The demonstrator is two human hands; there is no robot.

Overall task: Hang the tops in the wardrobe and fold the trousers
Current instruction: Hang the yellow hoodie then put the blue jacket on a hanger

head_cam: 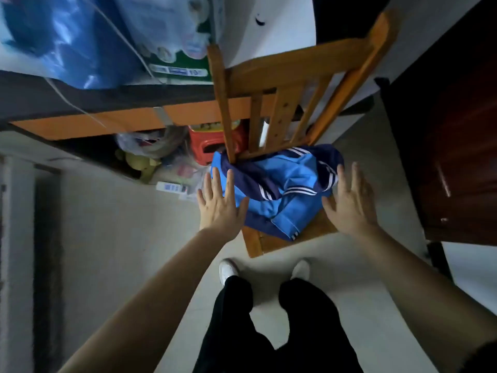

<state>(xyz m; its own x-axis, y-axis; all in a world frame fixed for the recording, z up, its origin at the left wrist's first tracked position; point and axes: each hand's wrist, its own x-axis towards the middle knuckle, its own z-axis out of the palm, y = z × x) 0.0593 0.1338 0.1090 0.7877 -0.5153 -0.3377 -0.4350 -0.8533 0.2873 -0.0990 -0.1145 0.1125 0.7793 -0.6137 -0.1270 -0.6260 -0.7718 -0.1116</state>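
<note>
— What takes up most of the view?

— The pale floor (113,238), seen from above. A dark red-brown wooden door (457,130) fills the right side. Along the upper left runs a table (107,122) with a dark top and an orange edge. On it sit a shiny blue plastic bag (67,36) and a pack of paper rolls (172,30), both blurred.

— And the clothes?

— They lie on the seat of a wooden chair (295,71), which stands between the table and the door with its slatted back towards the table. The pile of clothes (285,181) is crumpled, light blue and navy with white stripes. It covers most of the seat and leaves the near corner bare. I cannot tell tops from trousers in the heap.

— Anything beneath the table?

— A red plastic stool (207,144), just behind the chair's back leg, with bags and clutter beside it.

— The hands?

— Both reach out over the chair, palms down, fingers straight and spread wide, holding nothing. The left hand (220,205) is at the pile's left edge and the right hand (352,208) at its right edge. Whether either one touches the cloth, I cannot tell.

— Smaller things?

— The person's white shoes (228,270) stand just in front of the chair, below black trouser legs. A white power strip (172,187) lies on the floor near the left hand.
</note>
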